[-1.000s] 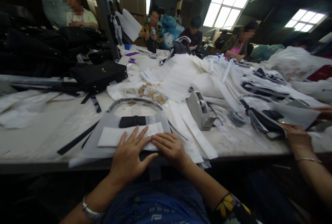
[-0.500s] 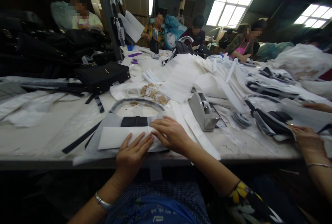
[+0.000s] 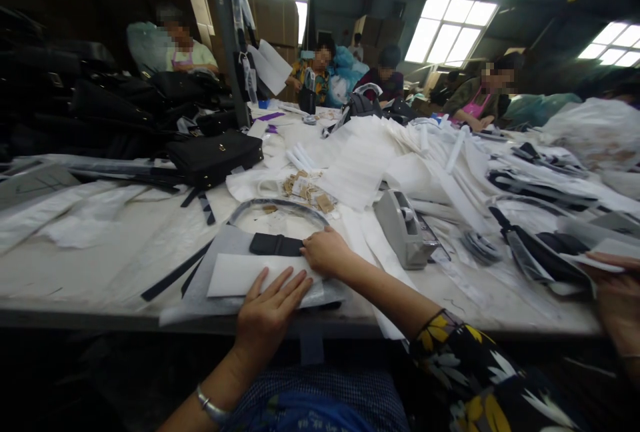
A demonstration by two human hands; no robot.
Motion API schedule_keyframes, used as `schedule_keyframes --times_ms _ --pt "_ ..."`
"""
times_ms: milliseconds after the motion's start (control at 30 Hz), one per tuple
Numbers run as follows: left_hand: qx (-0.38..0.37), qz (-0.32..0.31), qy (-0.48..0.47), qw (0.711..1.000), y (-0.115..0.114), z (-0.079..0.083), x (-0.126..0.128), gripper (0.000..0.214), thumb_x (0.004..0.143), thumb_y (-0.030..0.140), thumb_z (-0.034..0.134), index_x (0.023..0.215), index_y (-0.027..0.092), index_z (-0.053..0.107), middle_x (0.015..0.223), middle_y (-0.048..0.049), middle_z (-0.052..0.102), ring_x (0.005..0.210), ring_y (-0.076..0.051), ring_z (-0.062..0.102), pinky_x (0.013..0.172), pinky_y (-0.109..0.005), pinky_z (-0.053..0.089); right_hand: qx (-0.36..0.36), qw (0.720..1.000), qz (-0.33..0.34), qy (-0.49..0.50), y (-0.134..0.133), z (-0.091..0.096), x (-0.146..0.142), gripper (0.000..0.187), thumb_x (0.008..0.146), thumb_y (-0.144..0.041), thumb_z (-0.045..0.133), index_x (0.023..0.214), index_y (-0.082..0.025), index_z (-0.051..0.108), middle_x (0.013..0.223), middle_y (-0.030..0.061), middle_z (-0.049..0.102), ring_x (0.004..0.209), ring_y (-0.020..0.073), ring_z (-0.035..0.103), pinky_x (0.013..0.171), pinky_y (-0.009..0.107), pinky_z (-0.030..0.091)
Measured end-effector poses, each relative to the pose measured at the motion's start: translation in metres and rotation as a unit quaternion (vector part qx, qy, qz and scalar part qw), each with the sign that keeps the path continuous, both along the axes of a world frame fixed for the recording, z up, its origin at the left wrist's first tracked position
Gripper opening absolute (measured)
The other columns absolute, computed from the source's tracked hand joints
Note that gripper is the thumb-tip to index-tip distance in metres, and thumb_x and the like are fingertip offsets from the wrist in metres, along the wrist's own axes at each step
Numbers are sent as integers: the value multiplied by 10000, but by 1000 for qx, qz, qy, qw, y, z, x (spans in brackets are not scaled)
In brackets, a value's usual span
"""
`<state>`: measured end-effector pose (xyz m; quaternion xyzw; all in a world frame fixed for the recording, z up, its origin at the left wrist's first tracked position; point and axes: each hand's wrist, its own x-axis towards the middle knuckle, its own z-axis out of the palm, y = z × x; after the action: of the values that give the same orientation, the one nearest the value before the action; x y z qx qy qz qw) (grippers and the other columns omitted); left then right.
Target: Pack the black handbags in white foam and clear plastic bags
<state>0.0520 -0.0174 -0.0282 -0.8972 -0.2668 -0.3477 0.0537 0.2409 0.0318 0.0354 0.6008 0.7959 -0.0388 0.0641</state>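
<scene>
My left hand (image 3: 270, 309) lies flat with fingers spread on a white folded sheet (image 3: 235, 274) near the table's front edge. Under the sheet is a grey wrapped bag (image 3: 220, 245) with a black band (image 3: 276, 244) and a curved wrapped handle (image 3: 277, 206). My right hand (image 3: 325, 252) has its fingers curled at the right end of the black band, pinching the wrapping there.
A grey tape dispenser (image 3: 403, 229) stands to the right. Paper tags (image 3: 305, 189) and white sheets (image 3: 360, 159) lie behind. Black bags (image 3: 215, 155) pile at the left. A neighbour's hand (image 3: 617, 292) holds wrapped items at right. Several people sit across the table (image 3: 100, 259).
My right hand has moved away from me, from the sheet's near edge up to the black band. My left hand has slid back a little on the sheet. The view has shifted left.
</scene>
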Motion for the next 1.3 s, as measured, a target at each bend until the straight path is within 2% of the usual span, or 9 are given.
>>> schedule_keyframes --times_ms 167,267,400,500,600,700,833,1100,1300 --pt "15 1 2 1000 1 -1 -1 339 1006 190 489 1315 287 589 1293 26 667 1220 -196 612 1205 -458 241 -2 1000 -4 1 6 4 3 324 997 -283 498 965 -77 746 1029 200 745 1018 306 701 968 443 449" --pt "7 -1 12 1000 1 -2 -1 363 1005 171 474 1333 291 575 1311 17 654 1232 -204 604 1179 -474 290 9 1000 10 27 2 10 15 315 1020 -308 477 1006 -147 747 1093 133 746 1085 259 681 1019 425 438" --pt "-15 4 13 1000 2 -4 0 386 1006 172 464 1357 307 549 1332 12 636 1245 -217 595 1158 -502 316 174 968 19 180 -50 10 34 308 1047 -296 425 1235 -206 652 1267 94 677 1212 199 606 1119 418 389" --pt "-17 5 20 1000 3 -6 -1 393 1009 181 458 1376 301 530 1346 0 622 1255 -227 587 1154 -513 314 293 895 108 318 -112 -10 37 303 1007 -255 519 1291 -202 607 1225 103 692 1176 200 626 1023 370 510" --pt "-18 3 38 999 4 -7 -2 424 1005 173 449 1410 288 497 1374 -12 600 1278 -236 568 1151 -520 308 283 909 195 235 -158 -47 28 361 1001 -183 512 1359 -181 555 1304 94 662 1295 217 553 1080 412 488" --pt "-15 0 47 999 5 -7 -3 449 998 158 447 1429 281 476 1387 -13 589 1290 -240 557 1149 -520 307 290 924 202 147 -167 -83 16 385 999 -93 443 1357 -167 564 1386 84 606 1346 234 508 1114 453 455" --pt "-9 2 43 999 5 -6 -3 452 988 149 460 1421 277 490 1377 -19 597 1280 -237 565 1146 -513 317 356 884 229 199 -149 -105 3 280 970 -96 517 1212 -137 652 1195 94 723 1210 215 630 1071 418 498" --pt "2 25 26 999 2 -9 1 434 991 180 486 1407 304 508 1339 -16 628 1272 -227 574 1147 -509 334 350 854 160 351 -176 -93 -33 256 962 -114 480 1115 -199 666 990 58 782 976 175 737 931 326 589" --pt "2 26 27 999 2 -11 2 425 1000 180 479 1403 313 510 1343 -11 622 1264 -229 580 1142 -509 338 302 861 129 387 -201 -61 -36 333 928 -67 452 1180 -187 635 997 71 776 984 183 733 941 333 584"
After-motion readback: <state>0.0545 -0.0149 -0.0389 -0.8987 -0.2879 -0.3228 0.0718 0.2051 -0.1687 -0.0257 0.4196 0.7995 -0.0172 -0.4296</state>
